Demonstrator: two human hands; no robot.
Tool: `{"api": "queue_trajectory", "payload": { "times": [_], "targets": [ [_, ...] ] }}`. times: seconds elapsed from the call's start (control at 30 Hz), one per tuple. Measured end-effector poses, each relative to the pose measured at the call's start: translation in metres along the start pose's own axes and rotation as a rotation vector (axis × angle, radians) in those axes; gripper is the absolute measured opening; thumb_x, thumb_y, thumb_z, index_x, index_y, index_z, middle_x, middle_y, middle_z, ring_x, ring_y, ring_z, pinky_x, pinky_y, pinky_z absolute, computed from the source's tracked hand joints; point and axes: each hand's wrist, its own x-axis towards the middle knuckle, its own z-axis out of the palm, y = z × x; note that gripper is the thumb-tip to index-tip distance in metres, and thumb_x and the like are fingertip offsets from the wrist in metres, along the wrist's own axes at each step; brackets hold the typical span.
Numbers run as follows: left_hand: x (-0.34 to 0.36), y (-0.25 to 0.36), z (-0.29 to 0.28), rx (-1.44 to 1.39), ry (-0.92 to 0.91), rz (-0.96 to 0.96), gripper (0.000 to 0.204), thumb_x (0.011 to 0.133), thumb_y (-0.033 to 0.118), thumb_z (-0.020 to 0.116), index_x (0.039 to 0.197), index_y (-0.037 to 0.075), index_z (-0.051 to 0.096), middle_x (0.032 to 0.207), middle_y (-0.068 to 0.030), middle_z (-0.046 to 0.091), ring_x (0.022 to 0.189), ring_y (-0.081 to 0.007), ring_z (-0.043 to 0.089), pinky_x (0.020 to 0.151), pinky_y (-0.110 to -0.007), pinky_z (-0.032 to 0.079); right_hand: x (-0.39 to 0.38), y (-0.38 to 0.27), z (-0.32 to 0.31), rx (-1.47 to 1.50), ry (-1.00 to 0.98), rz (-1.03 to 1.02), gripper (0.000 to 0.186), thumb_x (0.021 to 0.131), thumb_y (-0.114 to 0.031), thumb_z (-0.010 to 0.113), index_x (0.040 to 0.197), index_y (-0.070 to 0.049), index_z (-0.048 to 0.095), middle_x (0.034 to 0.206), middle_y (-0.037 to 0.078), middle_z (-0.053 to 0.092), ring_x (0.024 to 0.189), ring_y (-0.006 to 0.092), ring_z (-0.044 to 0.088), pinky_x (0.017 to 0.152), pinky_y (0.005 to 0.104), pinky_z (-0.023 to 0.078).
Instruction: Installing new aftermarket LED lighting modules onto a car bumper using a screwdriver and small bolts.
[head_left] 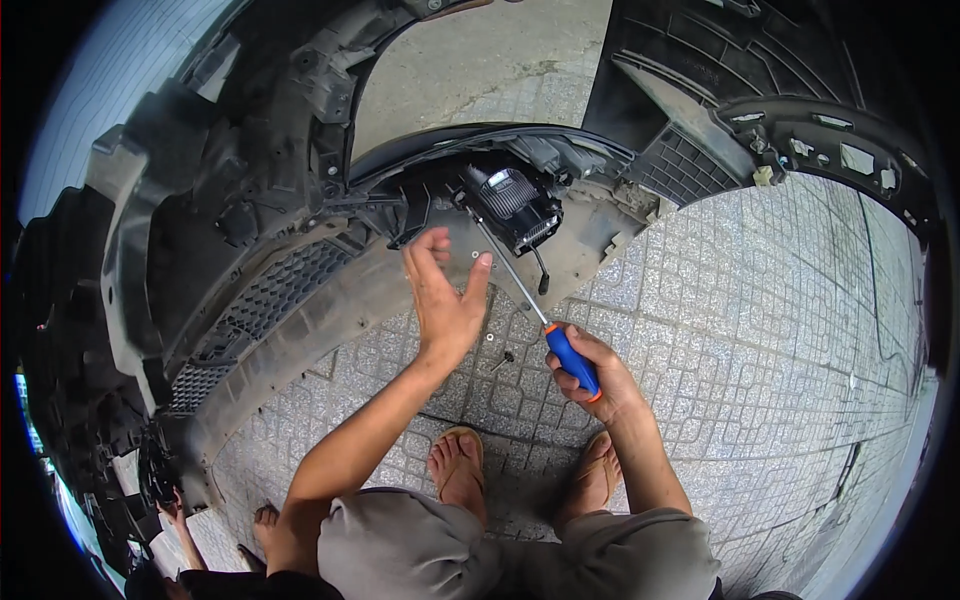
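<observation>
A large black car bumper (300, 290) lies inner side up on the paved ground. My left hand (445, 295) rests on its lower edge beside a black fog lamp unit (515, 205), fingers spread and touching the plastic. My right hand (590, 370) grips the blue and orange handle of a long screwdriver (572, 360). Its metal shaft runs up and left to the lamp's mount. A loose screw (505, 358) lies on the paving between my hands.
Grey patterned paving tiles (760, 330) stretch to the right. My sandalled feet (460, 465) stand just below the hands. Another person's feet (262, 522) and hand show at the lower left by the bumper's end.
</observation>
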Motion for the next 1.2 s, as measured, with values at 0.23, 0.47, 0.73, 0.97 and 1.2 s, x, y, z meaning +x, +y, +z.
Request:
{"api": "queue_trajectory", "payload": {
  "times": [0.23, 0.47, 0.73, 0.97, 1.2],
  "targets": [
    [-0.001, -0.004, 0.037, -0.815, -0.558, -0.632, 0.037, 0.112, 0.036, 0.048, 0.111, 0.003, 0.064, 0.097, -0.0075, 0.07, 0.084, -0.0154, 0.071, 0.071, -0.032, 0.061, -0.013, -0.005, 0.024, -0.28, 0.171, -0.2, 0.046, 0.104, -0.035, 0.062, 0.137, -0.007, 0.048, 0.091, 0.012, 0.065, 0.066, 0.016, 0.065, 0.046, 0.0233, 0.048],
    [0.011, 0.01, 0.024, -0.634, -0.542, -0.59, 0.032, 0.11, 0.03, 0.052, 0.103, 0.001, 0.065, 0.092, -0.0077, 0.071, 0.075, -0.0154, 0.071, 0.063, -0.031, 0.059, -0.042, 0.026, 0.011, -1.954, 0.507, -0.841, 0.068, 0.091, -0.021, 0.074, 0.151, -0.009, 0.047, 0.095, 0.011, 0.058, 0.072, 0.0296, 0.067, 0.055, 0.0411, 0.056],
    [0.159, 0.062, -0.044, 0.463, 0.116, 0.821, 0.033, 0.101, 0.031, 0.059, 0.111, 0.002, 0.069, 0.104, -0.0188, 0.069, 0.105, -0.0416, 0.065, 0.095, -0.047, 0.049, -0.041, 0.025, 0.007, -1.992, 0.493, -0.858, 0.067, 0.088, -0.016, 0.075, 0.15, -0.01, 0.049, 0.089, 0.01, 0.054, 0.07, 0.0295, 0.065, 0.055, 0.0431, 0.055],
    [0.2, 0.046, -0.02, 0.591, -0.551, 0.132, 0.061, 0.107, 0.051, 0.036, 0.113, 0.001, 0.069, 0.101, -0.0235, 0.071, 0.106, -0.0419, 0.065, 0.098, -0.049, 0.047, -0.023, 0.033, 0.01, -1.487, 0.398, -0.869, 0.058, 0.093, -0.017, 0.072, 0.145, -0.005, 0.051, 0.081, 0.007, 0.055, 0.064, 0.0206, 0.059, 0.057, 0.0381, 0.052],
    [0.209, 0.058, -0.019, 0.6, -0.631, 0.056, 0.059, 0.106, 0.051, 0.039, 0.115, 0.002, 0.071, 0.107, -0.0223, 0.072, 0.109, -0.0408, 0.067, 0.1, -0.05, 0.047, -0.017, 0.03, 0.011, 0.107, 0.165, -0.134, 0.044, 0.102, -0.031, 0.064, 0.134, -0.002, 0.057, 0.072, -0.006, 0.044, 0.055, 0.0021, 0.031, 0.049, 0.0199, 0.025]
  ]
}}
